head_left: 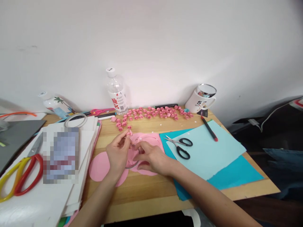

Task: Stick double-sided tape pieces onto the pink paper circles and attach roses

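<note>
My left hand [118, 151] is closed, its thumb and fingertips pinching a small pink paper piece [129, 133]. Close beside it, my right hand [151, 157] has its fingers curled; what they hold is too small to make out. Below both hands lie pink paper circles [99, 167], some overlapping. A thin grey ring [131, 167] rests on them, partly covered by my right hand. Many small rolled pink paper flowers [149, 113] are spread in a band beyond my hands.
Black-handled scissors [181, 146] lie on blue paper sheets [213, 148] at right, near a red-tipped marker [209, 128]. A clear bottle [117, 91] and a white mug [200, 99] stand at the back. Red-and-yellow scissors [29, 173] rest on white papers [56, 195] at left.
</note>
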Motion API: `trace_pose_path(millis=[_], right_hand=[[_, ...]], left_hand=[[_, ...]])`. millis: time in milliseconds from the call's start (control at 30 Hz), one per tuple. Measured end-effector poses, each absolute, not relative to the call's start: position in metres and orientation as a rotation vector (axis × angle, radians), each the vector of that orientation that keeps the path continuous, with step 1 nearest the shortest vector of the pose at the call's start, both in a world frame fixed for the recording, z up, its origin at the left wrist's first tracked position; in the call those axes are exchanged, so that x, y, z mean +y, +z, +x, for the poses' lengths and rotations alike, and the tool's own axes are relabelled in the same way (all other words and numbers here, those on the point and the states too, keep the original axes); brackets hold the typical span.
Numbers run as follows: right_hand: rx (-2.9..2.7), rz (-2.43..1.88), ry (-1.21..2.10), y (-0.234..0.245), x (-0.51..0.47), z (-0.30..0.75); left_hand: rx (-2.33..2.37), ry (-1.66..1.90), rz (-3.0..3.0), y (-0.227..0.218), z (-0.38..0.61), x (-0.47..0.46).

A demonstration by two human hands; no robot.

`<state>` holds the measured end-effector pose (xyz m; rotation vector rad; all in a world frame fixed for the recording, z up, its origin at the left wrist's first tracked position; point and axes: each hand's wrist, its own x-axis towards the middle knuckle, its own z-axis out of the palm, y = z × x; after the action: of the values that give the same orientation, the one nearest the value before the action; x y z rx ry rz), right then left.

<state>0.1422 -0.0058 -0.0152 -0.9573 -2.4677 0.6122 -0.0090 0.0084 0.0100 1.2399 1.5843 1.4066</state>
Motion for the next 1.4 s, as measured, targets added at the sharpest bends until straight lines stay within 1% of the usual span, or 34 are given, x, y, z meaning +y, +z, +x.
trace_pose_path(millis=[67, 200, 433, 600, 667, 733, 867, 1033, 1100, 1167, 1233, 1300, 1400], right_hand=[[-2.479, -0.940, 0.583, -0.016, -0.007, 0.140], [-2.370, -0.977, 0.633, -0.013, -0.004, 0.141], [-1.969, -0.929, 0.718, -0.017, 0.004, 0.147], [-1.562, -0.873, 0.941, -0.024, 0.003, 0.139], [-1.490, -0.861, 0.977, -0.022, 0.002, 0.137], [-1.521, -0.878, 0.921, -0.018, 0.000, 0.137], [-1.626, -0.913, 0.705, -0.012, -0.003, 0.137], [-1.828, -0.814, 0.404, -0.020, -0.008, 0.134], [-1.809, -0.875, 0.363, -0.019, -0.007, 0.136], [-1.706, -0.998, 0.351, -0.010, -0.004, 0.143], [-1.680, -1.136, 0.245, 0.005, 0.000, 0.157], [-1.823, -1.380, 0.110, 0.022, 0.001, 0.176], [-2.121, -1.788, 0.132, 0.037, -0.006, 0.206]], left_hand=[[1.603, 1.398, 1.284, 0.010, -0.009, 0.007], [1.601, 1.351, 1.454, 0.007, -0.011, 0.006], [1.528, 1.443, 1.919, -0.004, -0.009, 0.002], [1.512, 1.543, 1.946, -0.011, -0.006, 0.000], [1.541, 1.573, 1.887, -0.011, -0.006, 0.000], [1.576, 1.572, 1.833, -0.011, -0.006, 0.000], [1.611, 1.546, 1.771, -0.009, -0.005, 0.000], [1.617, 1.632, 1.655, -0.007, -0.004, 0.002], [1.621, 1.654, 1.619, -0.008, -0.005, 0.003], [1.622, 1.670, 1.597, -0.011, -0.006, 0.005], [1.632, 1.704, 1.585, -0.013, -0.009, 0.007], [1.657, 1.743, 1.592, -0.015, -0.011, 0.008], [1.696, 1.766, 1.603, -0.014, -0.013, 0.008]])
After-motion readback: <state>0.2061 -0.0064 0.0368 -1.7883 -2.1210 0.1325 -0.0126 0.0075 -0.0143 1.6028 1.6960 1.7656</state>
